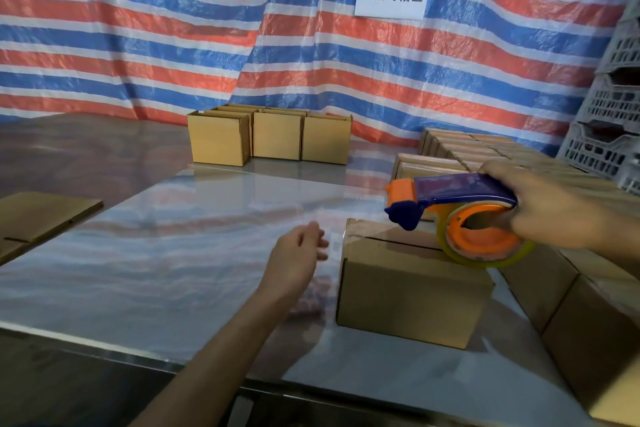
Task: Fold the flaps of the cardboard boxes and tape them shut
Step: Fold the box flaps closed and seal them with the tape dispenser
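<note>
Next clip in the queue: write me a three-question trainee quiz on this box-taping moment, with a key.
1. Multiple choice: which hand grips the tape dispenser? A) the left, B) the right, C) neither.
2. True or false: the left hand lies flat on top of the box under the dispenser.
3. Fill in (left or right): the dispenser's tape roll sits at the ____ end of the box top.

Key
1. B: the right hand holds it.
2. False: the hand is beside the box's left end, holding nothing.
3. right
</note>
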